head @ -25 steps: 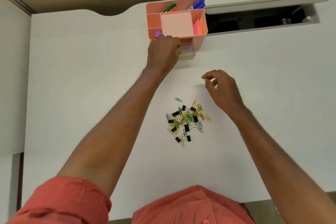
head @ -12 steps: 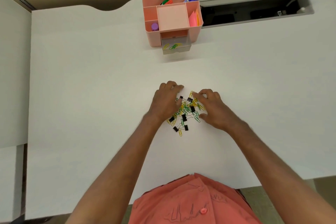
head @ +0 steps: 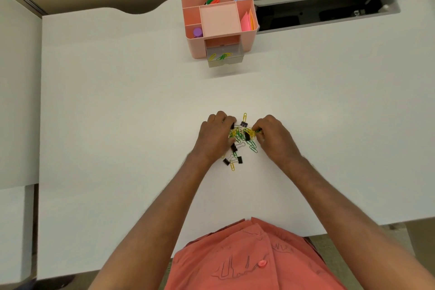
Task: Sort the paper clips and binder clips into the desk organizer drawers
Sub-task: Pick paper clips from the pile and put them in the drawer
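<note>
Both hands' grip pinched into the tangled clips (head: 241, 139) — left hand (head: 215, 138), right hand (head: 273, 139) — so binder clips might have snagged along toward the open drawer (head: 224, 56) at twelve o'clock.

Mixed pile of clips (head: 241, 140) on the table between my hands, pink organizer (head: 220, 21) far side, clear drawer (head: 224, 55) open with a few paper clips inside.

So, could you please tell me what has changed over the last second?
The left hand left the organizer's open drawer and came back to the clip pile; the right hand dropped onto it too, pinching clips. The pink organizer stayed put.
</note>
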